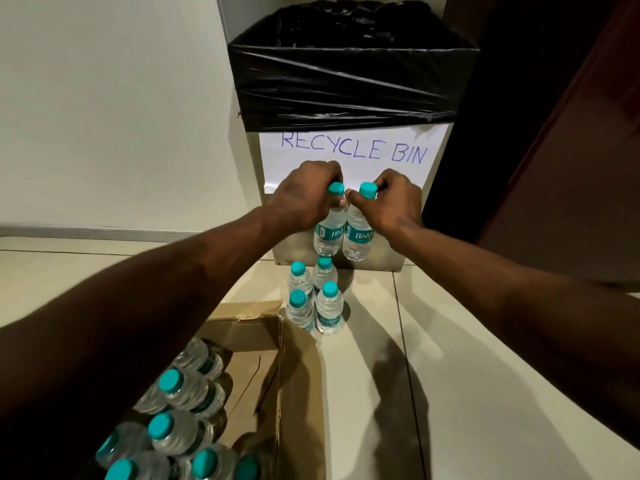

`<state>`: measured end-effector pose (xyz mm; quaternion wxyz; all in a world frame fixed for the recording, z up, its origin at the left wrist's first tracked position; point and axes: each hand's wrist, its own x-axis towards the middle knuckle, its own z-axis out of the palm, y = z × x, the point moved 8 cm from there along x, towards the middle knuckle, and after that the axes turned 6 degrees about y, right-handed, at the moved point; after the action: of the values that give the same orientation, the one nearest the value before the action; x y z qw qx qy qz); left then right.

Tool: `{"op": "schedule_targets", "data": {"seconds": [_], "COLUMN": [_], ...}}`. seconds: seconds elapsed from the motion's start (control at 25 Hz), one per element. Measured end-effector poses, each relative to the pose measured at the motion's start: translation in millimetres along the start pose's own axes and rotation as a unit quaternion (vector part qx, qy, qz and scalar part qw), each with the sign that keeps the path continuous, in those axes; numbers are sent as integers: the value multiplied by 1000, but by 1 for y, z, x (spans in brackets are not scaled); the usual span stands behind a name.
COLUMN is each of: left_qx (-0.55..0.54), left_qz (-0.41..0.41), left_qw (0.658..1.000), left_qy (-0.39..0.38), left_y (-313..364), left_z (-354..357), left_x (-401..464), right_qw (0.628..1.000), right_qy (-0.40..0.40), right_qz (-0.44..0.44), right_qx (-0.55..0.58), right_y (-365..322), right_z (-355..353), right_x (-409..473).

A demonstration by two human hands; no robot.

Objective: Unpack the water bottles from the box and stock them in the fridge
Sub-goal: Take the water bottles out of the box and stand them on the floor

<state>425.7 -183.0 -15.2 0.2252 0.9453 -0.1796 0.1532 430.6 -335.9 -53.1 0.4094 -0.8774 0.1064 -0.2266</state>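
One bottle (328, 233) is gripped at the neck by the left hand (304, 195), another bottle (358, 237) by the right hand (391, 202), fingers curled around each, seemingly above the floor (485, 341).

Four bottles (314, 299) stand on floor (485, 375) between box (277, 358), near-left, and bin (346, 98) behind; box apparently half-full.

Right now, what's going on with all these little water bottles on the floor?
A person is unpacking them. The left hand grips one bottle by its neck, and the right hand grips another the same way, both held side by side in front of the recycle bin. Four bottles already stand on the floor tiles below. The open cardboard box beside them has more bottles lying inside. No fridge is in view.
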Motion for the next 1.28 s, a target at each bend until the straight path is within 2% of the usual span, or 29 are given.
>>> {"op": "schedule_targets", "data": {"seconds": [0.2, 0.44, 0.68, 0.8, 0.96, 1.28], "left_qx": [22, 32, 81, 45, 52, 67], "left_qz": [-22, -56, -60, -72, -104, -129], "left_qw": [999, 998, 995, 996, 990, 983], "left_qy": [34, -3, -16, -42, -82, -111], "left_y": [-15, -40, -60, -68, -74, -87], "left_z": [3, 33, 51, 63, 81, 108], "left_x": [3, -6, -15, -18, -23, -35], "right_qw": [1000, 996, 985, 986, 980, 970], "right_qy": [-8, -31, -60, -92, -122, -182], "right_qz": [-11, -22, -79, -45, -12, 0], "right_qx": [-6, -78, -144, -129, -156, -161], "right_y": [6, 13, 19, 30, 44, 61], "right_z": [17, 44, 68, 80, 93, 113], "right_x": [1, -4, -12, -17, -24, -31]}}
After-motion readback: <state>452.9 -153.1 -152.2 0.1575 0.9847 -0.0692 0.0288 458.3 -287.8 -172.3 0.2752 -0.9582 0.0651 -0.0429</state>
